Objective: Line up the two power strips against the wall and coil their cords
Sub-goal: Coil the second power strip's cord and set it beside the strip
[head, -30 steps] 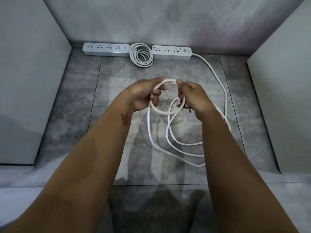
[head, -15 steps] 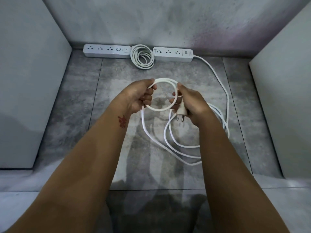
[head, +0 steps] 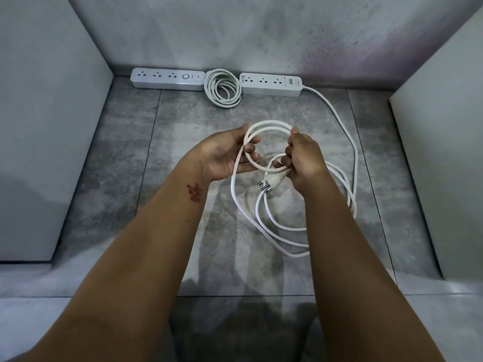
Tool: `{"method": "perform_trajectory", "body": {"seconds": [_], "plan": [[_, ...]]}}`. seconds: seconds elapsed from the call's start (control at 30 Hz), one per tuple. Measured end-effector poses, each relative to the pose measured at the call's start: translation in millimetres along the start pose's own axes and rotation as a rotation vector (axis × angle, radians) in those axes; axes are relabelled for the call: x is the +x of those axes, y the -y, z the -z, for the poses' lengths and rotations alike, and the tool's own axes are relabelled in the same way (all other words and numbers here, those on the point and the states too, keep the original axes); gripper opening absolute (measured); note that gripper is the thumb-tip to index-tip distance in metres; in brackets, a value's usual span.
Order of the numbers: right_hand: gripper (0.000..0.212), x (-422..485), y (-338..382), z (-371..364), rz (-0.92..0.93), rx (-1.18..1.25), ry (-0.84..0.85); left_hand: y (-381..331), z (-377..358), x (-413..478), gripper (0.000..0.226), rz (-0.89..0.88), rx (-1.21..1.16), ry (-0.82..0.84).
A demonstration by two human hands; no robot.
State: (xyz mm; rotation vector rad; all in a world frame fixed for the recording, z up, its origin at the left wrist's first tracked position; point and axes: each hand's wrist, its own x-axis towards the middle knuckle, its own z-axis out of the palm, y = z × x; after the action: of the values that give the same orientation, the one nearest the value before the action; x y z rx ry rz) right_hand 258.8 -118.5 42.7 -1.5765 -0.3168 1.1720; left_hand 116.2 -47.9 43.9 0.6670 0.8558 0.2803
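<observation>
Nearest the camera, two bare forearms reach forward over a grey tiled floor [head: 183, 121], and the left wrist bears a red mark [head: 195, 192]. Just beyond, both hands hold up a loop of the loose white cord [head: 269, 122]. The left hand [head: 224, 156] has its fingers and thumb curled round the loop's left side. The right hand [head: 304, 160] pinches the loop's right side at the top, with its lower fingers closed on the cord just behind the plug [head: 274, 181]. The plug sticks out below that hand, its two metal pins pointing down and to the left.

Under and behind the hands, the rest of this cord lies in several slack bends on the floor. It then swings out to the right and runs up to the right end of the right power strip [head: 271, 84].

Farther back, that strip lies lengthwise against the foot of the wall [head: 235, 35]. The left power strip [head: 167, 79] lies in the same line along the wall. Between the two strips sits a coiled cord [head: 222, 88], wound flat on the floor and touching both strip ends. Pale panels stand at the left and right edges of the view.
</observation>
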Motion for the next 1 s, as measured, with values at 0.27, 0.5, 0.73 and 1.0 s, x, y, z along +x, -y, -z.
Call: {"method": "perform_trajectory", "body": {"seconds": [0.27,0.5,0.73,1.0], "plan": [[0.034,-3,3,12,-0.136,-0.073,0.182,-15,-1,4,0.037,-0.034,0.061,-0.147],[0.041,-9,18,19,-0.120,-0.310,0.249,-17,-5,0,0.036,-0.003,0.234,-0.075],[0.032,-9,26,17,-0.124,-0.410,0.252,-13,-3,-2,0.035,0.006,0.240,-0.048],[0.037,-8,29,13,-0.162,-0.437,0.301,-14,-5,-2,0.035,-0.008,0.310,-0.022]]}}
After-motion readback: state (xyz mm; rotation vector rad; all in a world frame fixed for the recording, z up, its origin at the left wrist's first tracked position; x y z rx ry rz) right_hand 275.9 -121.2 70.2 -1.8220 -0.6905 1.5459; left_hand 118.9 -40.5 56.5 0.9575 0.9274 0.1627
